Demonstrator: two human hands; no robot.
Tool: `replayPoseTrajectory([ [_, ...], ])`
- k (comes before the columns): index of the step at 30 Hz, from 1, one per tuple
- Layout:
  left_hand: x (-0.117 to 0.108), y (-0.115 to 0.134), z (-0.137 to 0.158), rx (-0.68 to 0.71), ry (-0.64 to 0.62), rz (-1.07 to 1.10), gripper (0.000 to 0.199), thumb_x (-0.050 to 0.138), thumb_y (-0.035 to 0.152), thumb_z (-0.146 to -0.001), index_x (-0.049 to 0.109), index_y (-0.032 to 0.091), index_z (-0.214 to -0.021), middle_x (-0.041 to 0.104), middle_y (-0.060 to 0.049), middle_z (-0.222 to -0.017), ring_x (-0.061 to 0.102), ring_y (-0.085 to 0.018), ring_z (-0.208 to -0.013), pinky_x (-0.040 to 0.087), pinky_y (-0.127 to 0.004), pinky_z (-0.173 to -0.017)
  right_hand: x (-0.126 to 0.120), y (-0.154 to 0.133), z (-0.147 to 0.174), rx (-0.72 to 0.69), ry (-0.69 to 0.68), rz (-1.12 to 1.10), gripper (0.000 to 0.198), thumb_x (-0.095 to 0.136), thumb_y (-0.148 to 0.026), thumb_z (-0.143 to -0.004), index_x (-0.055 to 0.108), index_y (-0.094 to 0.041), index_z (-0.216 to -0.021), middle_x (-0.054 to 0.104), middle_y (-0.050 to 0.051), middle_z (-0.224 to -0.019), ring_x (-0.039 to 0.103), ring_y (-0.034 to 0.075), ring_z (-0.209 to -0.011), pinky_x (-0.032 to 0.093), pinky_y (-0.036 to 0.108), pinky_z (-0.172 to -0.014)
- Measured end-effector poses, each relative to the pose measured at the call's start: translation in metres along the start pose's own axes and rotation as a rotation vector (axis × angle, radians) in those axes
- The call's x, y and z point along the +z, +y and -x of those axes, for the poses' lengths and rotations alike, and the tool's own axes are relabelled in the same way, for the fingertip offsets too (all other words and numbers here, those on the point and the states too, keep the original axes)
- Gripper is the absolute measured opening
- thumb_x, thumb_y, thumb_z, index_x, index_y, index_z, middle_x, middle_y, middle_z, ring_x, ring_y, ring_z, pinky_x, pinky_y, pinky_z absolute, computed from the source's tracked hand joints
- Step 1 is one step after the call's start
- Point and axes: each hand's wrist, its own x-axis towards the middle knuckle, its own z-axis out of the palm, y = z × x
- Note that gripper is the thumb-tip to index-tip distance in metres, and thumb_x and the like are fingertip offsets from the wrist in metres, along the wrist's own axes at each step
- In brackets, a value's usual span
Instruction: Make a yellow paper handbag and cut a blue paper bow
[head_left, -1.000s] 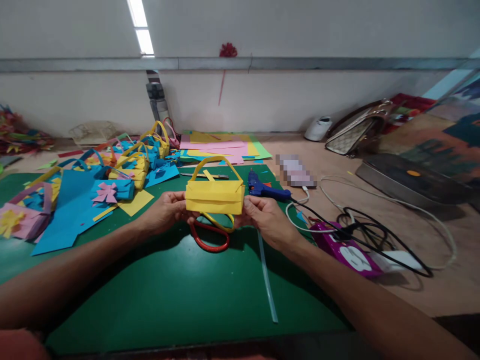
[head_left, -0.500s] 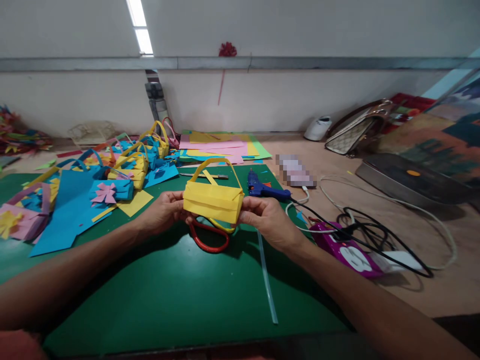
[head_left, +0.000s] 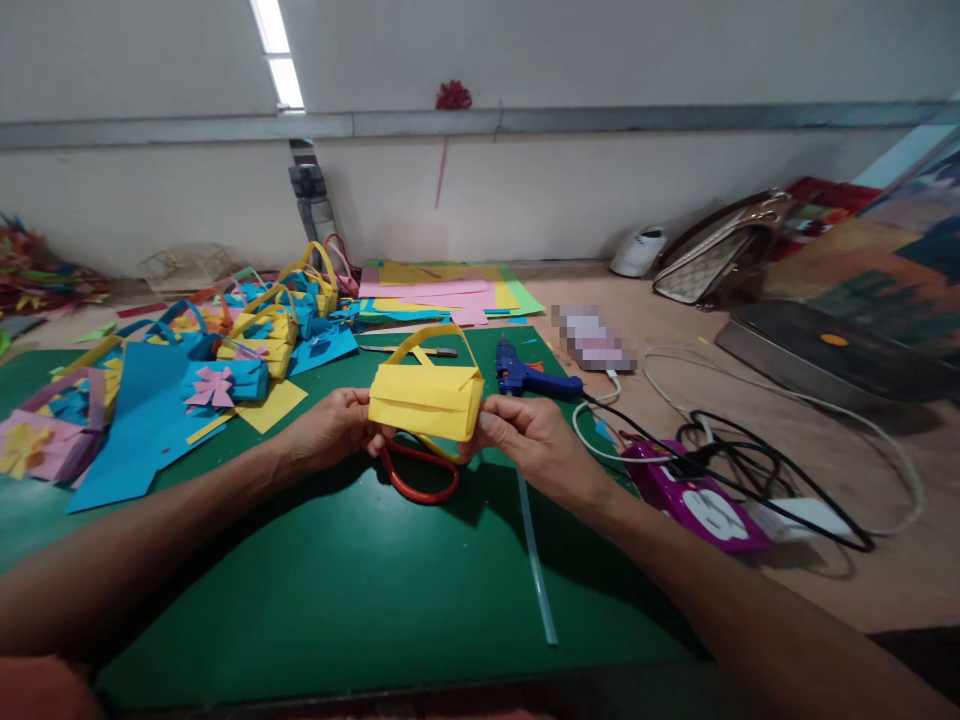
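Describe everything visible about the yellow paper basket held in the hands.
The yellow paper basket looks folded from plain yellow paper: a long boxy body with layered horizontal folds and a thin arched strip handle on top. It is held up above the green mat, tilted slightly. The left hand pinches its left end, the right hand its right end. Red-handled scissors lie just beneath it.

— Arms?
— Both mine come in from the bottom corners, forearms bare, angled toward each other, wrists nearly level above the surface.
— Left hand?
— My left hand point(head_left: 330, 432) is palm inward, fingers curled, thumb on top, fingertips pinching.
— Right?
— My right hand point(head_left: 529, 440) mirrors it, knuckles outward, thumb and forefinger pressed together in a pinch. The hands are near, not touching.
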Motion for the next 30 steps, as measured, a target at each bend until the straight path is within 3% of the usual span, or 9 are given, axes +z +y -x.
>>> replayPoseTrajectory([
  [10, 0.007, -0.006, 0.001, -0.096, -0.082, -0.013, 0.018, 0.073, 0.023, -0.061, 0.065, 0.008, -0.068, 0.060, -0.003, -0.051, 0.052, -0.008, -0.037, 0.043, -0.018, -0.040, 0.013, -0.016, 0.013, -0.052, -0.114, -0.031, 0.018, 0.053, -0.017, -0.082, 0.068, -0.016, -0.073, 0.068, 0.001, -0.068, 0.059, 0.011, -0.065, 0.047, 0.024, -0.065],
  [19, 0.010, -0.010, 0.001, -0.096, -0.114, -0.034, 0.016, 0.074, 0.022, -0.060, 0.064, 0.008, -0.061, 0.059, -0.003, -0.046, 0.053, -0.009, -0.038, 0.044, -0.018, -0.042, 0.018, -0.018, 0.020, -0.023, -0.082, -0.154, 0.021, 0.058, -0.030, -0.081, 0.065, -0.016, -0.067, 0.066, 0.001, -0.065, 0.058, 0.010, -0.062, 0.046, 0.023, -0.062],
  [24, 0.008, -0.011, 0.000, -0.080, -0.085, -0.050, 0.017, 0.073, 0.022, -0.062, 0.065, 0.007, -0.066, 0.061, -0.004, -0.050, 0.052, -0.009, -0.037, 0.043, -0.018, -0.041, 0.018, -0.018, 0.019, -0.010, -0.047, -0.125, 0.023, 0.063, -0.035, -0.078, 0.063, -0.016, -0.065, 0.065, 0.001, -0.063, 0.057, 0.010, -0.060, 0.045, 0.023, -0.060],
  [30, 0.007, -0.009, 0.001, -0.050, -0.043, -0.096, 0.016, 0.072, 0.021, -0.060, 0.066, 0.008, -0.065, 0.061, -0.004, -0.051, 0.053, -0.010, -0.039, 0.045, -0.019, -0.041, 0.016, -0.018, 0.018, -0.034, -0.035, -0.033, 0.027, 0.053, -0.031, -0.084, 0.062, -0.015, -0.064, 0.064, 0.001, -0.063, 0.056, 0.010, -0.060, 0.044, 0.024, -0.060],
])
